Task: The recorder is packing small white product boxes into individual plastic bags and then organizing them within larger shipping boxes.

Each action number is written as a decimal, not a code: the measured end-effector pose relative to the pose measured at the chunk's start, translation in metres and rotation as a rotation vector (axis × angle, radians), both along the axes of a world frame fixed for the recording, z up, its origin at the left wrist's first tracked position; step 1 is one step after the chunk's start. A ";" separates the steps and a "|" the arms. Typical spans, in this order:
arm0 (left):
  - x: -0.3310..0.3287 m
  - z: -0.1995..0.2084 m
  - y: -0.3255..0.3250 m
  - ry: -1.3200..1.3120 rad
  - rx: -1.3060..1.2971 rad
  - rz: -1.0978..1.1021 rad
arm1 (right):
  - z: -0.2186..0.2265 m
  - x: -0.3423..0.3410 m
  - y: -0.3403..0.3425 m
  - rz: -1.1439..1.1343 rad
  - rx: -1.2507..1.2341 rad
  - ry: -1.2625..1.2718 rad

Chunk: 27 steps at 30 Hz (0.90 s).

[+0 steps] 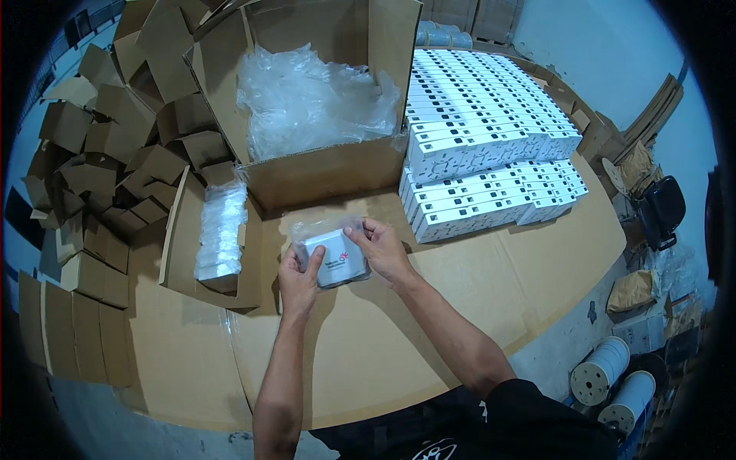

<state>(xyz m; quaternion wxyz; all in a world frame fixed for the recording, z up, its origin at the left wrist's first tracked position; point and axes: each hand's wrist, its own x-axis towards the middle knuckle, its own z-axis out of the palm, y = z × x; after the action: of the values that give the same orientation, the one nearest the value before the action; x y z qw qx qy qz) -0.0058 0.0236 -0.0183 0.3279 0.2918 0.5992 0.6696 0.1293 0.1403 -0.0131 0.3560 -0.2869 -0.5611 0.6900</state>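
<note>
Between my two hands is a flat white box [343, 264] with a small printed mark, inside a clear plastic bag [310, 228]. My left hand [299, 274] grips its left side, thumb lying over the front. On the upper right, my right hand [382, 251] pinches the bag and the box's edge, its thumb near the top corner. To the left stands a narrow open carton [253, 282] holding a row of bagged white boxes [222, 230]. Behind my hands, a large open carton [322, 178] contains a heap of clear plastic bags [314, 100].
Stacked rows of white boxes [460, 195] stand at the right on the cardboard-covered table [460, 307]. Many open brown cartons [100, 176] pile up at the far left. Cable spools [600, 370] and a black chair [661, 208] are on the floor at right.
</note>
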 end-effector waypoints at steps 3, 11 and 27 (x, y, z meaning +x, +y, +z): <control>0.000 0.002 0.001 0.007 0.030 -0.001 | 0.000 -0.001 -0.001 -0.010 -0.169 0.117; -0.011 0.009 -0.004 0.013 0.104 0.022 | 0.027 0.011 -0.003 0.033 -0.068 0.113; -0.004 0.021 -0.001 0.095 0.196 -0.046 | 0.036 0.020 0.000 0.226 0.137 -0.027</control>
<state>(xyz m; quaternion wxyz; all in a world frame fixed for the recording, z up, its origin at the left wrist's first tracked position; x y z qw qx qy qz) -0.0102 0.0223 0.0028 0.2842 0.3674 0.5389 0.7027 0.1495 0.1400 0.0230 0.2872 -0.2060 -0.6403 0.6820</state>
